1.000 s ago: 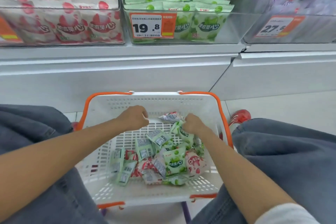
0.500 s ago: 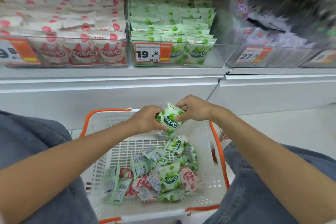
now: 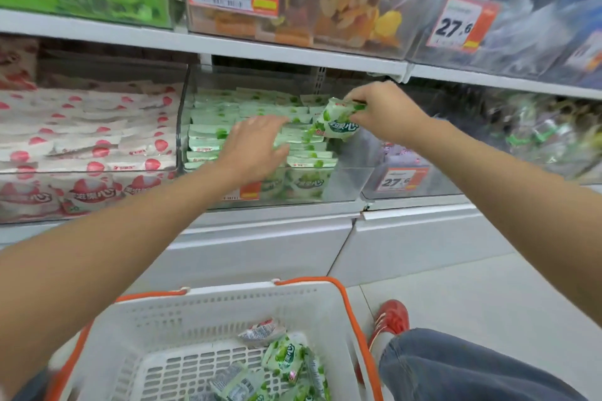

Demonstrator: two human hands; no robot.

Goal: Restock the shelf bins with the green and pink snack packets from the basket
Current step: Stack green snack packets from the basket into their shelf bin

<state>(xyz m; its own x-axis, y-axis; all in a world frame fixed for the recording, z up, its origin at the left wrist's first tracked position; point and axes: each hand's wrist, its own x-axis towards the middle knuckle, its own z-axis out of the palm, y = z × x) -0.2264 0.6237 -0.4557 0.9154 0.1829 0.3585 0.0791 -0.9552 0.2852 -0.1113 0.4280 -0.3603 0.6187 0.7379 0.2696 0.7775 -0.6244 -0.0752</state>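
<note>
Green packet (image 3: 338, 124) now pinched by right hand (image 3: 384, 114) alone above bin (image 3: 348, 185); left hand (image 3: 257, 146) splayed.

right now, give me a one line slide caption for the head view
Right hand pinches a green packet above the green bin, left hand flat over its stacks, basket below.

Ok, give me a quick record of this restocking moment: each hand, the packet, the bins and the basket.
left hand: open, fingers spread on or just over the stacked packets in the green bin
right hand: pinches a green packet by its top edge
green packet: hangs over the green bin's right end, not yet laid down
pink bin: left of the green bin, well stocked
basket: below the shelf, loose packets inside, mostly green
</note>
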